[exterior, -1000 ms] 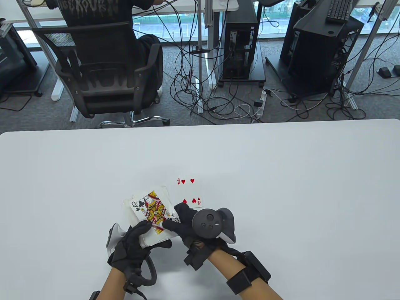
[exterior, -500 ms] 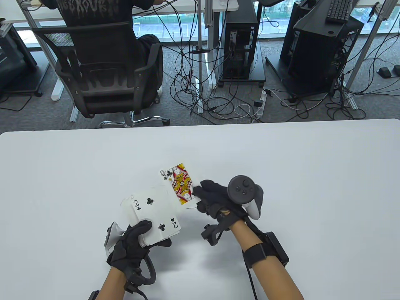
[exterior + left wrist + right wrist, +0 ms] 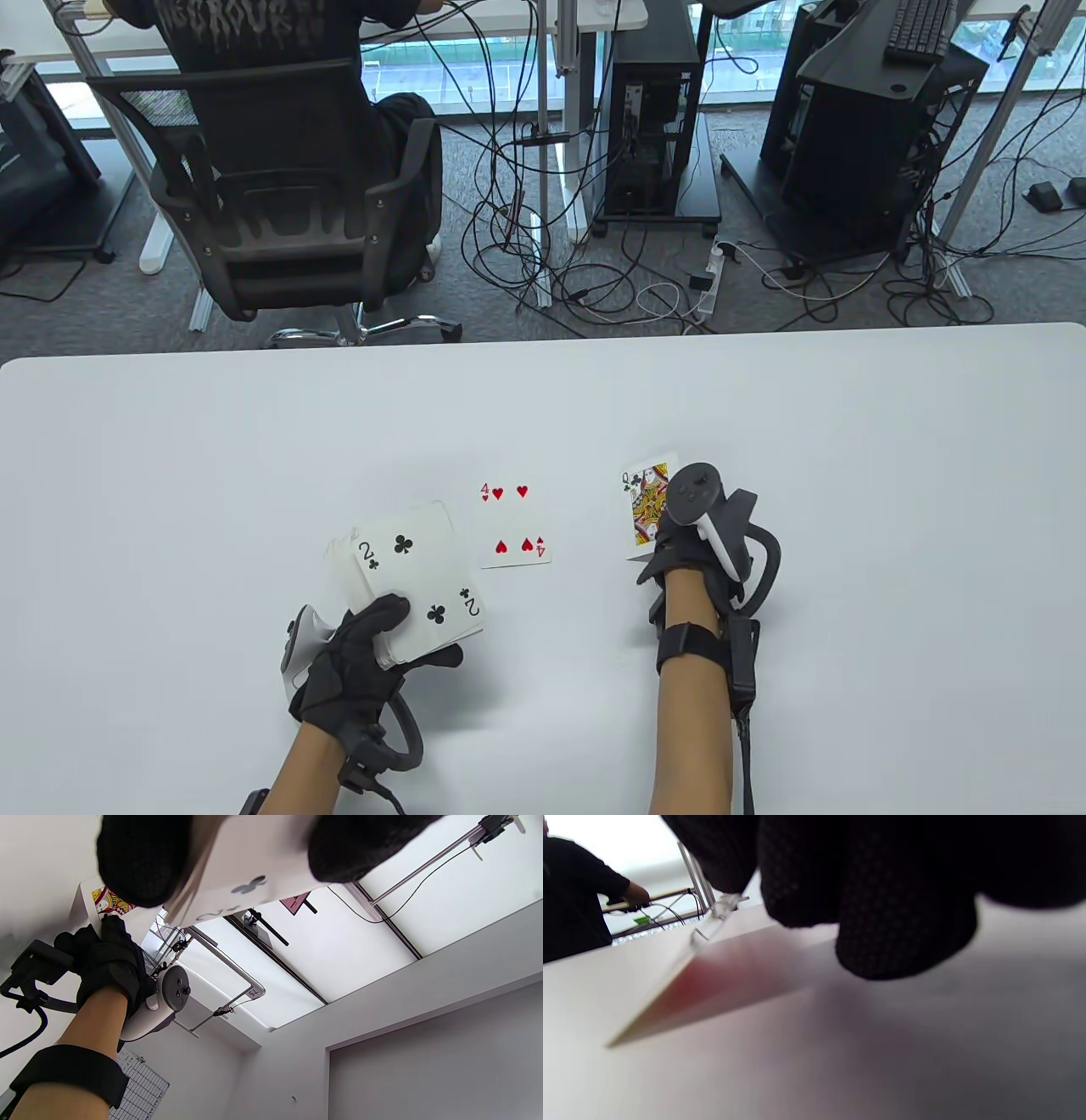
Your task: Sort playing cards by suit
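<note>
Barely begun: four of hearts [image 3: 515, 526] face up on the worktop [image 3: 848, 424], queen of clubs [image 3: 646, 503] pinched by the right hand [image 3: 691, 552] well apart from it, deck [image 3: 407, 577] gripped in the left hand [image 3: 356, 671], mostly unsorted.

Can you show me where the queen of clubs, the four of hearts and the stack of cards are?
queen of clubs [image 3: 646, 501], table view, on its picture face.
four of hearts [image 3: 514, 519], table view, on its white middle.
stack of cards [image 3: 416, 573], table view, on the top card's face.
</note>
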A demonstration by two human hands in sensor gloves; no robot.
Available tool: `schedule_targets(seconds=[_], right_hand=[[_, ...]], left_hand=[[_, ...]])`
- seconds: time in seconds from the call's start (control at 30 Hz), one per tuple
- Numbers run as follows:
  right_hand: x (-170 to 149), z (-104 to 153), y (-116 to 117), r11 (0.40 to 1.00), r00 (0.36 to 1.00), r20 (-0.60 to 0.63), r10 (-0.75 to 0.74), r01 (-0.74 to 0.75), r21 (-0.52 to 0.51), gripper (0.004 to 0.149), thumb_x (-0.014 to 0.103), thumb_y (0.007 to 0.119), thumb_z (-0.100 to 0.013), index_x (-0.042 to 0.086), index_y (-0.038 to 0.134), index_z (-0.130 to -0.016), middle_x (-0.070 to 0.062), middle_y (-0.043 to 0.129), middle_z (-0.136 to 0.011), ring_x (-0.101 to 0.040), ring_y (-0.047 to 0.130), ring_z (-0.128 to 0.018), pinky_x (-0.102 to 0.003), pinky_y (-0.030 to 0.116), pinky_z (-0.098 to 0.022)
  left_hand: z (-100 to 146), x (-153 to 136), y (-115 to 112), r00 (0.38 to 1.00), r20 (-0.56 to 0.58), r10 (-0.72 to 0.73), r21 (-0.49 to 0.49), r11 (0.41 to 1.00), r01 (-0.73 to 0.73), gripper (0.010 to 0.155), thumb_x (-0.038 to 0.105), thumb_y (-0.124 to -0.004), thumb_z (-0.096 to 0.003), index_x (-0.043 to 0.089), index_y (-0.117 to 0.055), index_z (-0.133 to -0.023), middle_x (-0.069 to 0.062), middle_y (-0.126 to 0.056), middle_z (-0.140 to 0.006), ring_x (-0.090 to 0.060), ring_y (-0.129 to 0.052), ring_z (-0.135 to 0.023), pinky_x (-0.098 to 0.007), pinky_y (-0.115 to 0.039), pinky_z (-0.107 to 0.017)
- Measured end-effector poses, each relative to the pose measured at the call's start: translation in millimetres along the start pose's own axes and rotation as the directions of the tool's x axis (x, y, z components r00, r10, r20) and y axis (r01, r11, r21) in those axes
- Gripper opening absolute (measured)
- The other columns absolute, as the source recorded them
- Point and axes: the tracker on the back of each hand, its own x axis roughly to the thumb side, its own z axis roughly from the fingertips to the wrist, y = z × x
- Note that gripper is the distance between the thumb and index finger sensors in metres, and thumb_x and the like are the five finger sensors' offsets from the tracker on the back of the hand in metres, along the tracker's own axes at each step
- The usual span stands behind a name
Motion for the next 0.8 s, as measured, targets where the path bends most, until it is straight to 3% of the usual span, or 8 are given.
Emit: schedule_targets(seconds=[0.07, 0.3, 0.53, 0.63, 0.7, 0.77, 0.8], right_hand=[[3.9, -2.3, 6.1, 0.993, 0.993, 0.028, 0.115, -0.115, 0.027, 0.046, 0.028, 0.07, -0.053, -0.012, 0.078, -0.072, -0.014, 0.092, -0.037, -0.033, 0.096, -0.023, -0.035, 0.086, -0.011], [14.6, -3.1, 14.9, 0.947, 0.947, 0.054, 0.316, -0.318, 0.039, 0.05, 0.03, 0.07, -0.053, -0.015, 0.076, -0.074, -0.016, 0.091, -0.039, -0.033, 0.095, -0.025, -0.037, 0.085, -0.013], [27.6, 6.7, 5.1, 0.866, 0.862, 0.091, 0.5, -0.495, -0.068, 0.059, 0.038, 0.068, -0.054, -0.015, 0.073, -0.08, -0.019, 0.091, -0.046, -0.039, 0.094, -0.031, -0.04, 0.085, -0.017], [44.9, 19.4, -18.1, 0.913, 0.887, 0.225, 0.403, -0.371, -0.171, 0.059, 0.037, 0.068, -0.054, -0.015, 0.071, -0.082, -0.019, 0.09, -0.047, -0.039, 0.094, -0.032, -0.041, 0.086, -0.018], [58.5, 35.5, -32.0, 0.965, 0.907, 0.344, 0.243, -0.188, -0.184, 0.059, 0.036, 0.069, -0.054, -0.016, 0.07, -0.082, -0.019, 0.09, -0.048, -0.04, 0.094, -0.032, -0.041, 0.086, -0.018], [71.4, 54.6, -41.0, 0.988, 0.878, 0.474, 0.068, 0.008, -0.157, 0.06, 0.036, 0.068, -0.054, -0.017, 0.07, -0.082, -0.02, 0.091, -0.048, -0.04, 0.094, -0.032, -0.042, 0.086, -0.018], [79.7, 67.7, -44.1, 0.987, 0.814, 0.579, -0.055, 0.131, -0.09, 0.059, 0.035, 0.067, -0.055, -0.017, 0.07, -0.082, -0.021, 0.091, -0.048, -0.041, 0.094, -0.033, -0.043, 0.086, -0.019]], left_hand=[[0.0, 0.1, 0.5, 1.0, 0.0, -0.002, 0.0, 1.0, 0.002, 0.063, 0.047, -0.074, -0.0622, 0.038, -0.034, -0.11, -0.002, -0.049, -0.117, -0.04, -0.071, -0.102, -0.048, -0.083, -0.056], [0.5, 0.2, -0.4, 1.0, -0.003, 0.002, 0.004, 1.0, -0.002, 0.063, 0.047, -0.074, -0.0624, 0.038, -0.034, -0.11, -0.002, -0.049, -0.117, -0.04, -0.07, -0.103, -0.048, -0.083, -0.057], [0.7, 0.1, 0.4, 1.0, -0.006, 0.0, 0.003, 1.0, 0.0, 0.063, 0.047, -0.074, -0.0623, 0.038, -0.034, -0.11, -0.002, -0.049, -0.117, -0.04, -0.07, -0.103, -0.048, -0.083, -0.057], [1.1, -0.2, 0.3, 1.0, -0.011, -0.001, 0.005, 1.0, 0.001, 0.063, 0.047, -0.074, -0.0624, 0.038, -0.034, -0.11, -0.002, -0.049, -0.117, -0.04, -0.07, -0.103, -0.048, -0.083, -0.057], [1.4, -1.1, 0.4, 1.0, -0.016, 0.001, 0.008, 1.0, -0.001, 0.063, 0.046, -0.074, -0.0624, 0.038, -0.034, -0.11, -0.002, -0.049, -0.117, -0.04, -0.07, -0.103, -0.048, -0.083, -0.057], [1.4, -2.2, 1.0, 1.0, -0.019, 0.004, 0.01, 1.0, -0.004, 0.063, 0.047, -0.074, -0.0624, 0.038, -0.034, -0.11, -0.002, -0.048, -0.117, -0.04, -0.07, -0.103, -0.048, -0.082, -0.057], [1.5, -2.5, 1.1, 1.0, -0.02, 0.005, 0.011, 1.0, -0.005, 0.063, 0.046, -0.074, -0.0624, 0.038, -0.034, -0.11, -0.002, -0.049, -0.117, -0.04, -0.07, -0.103, -0.048, -0.083, -0.057]])
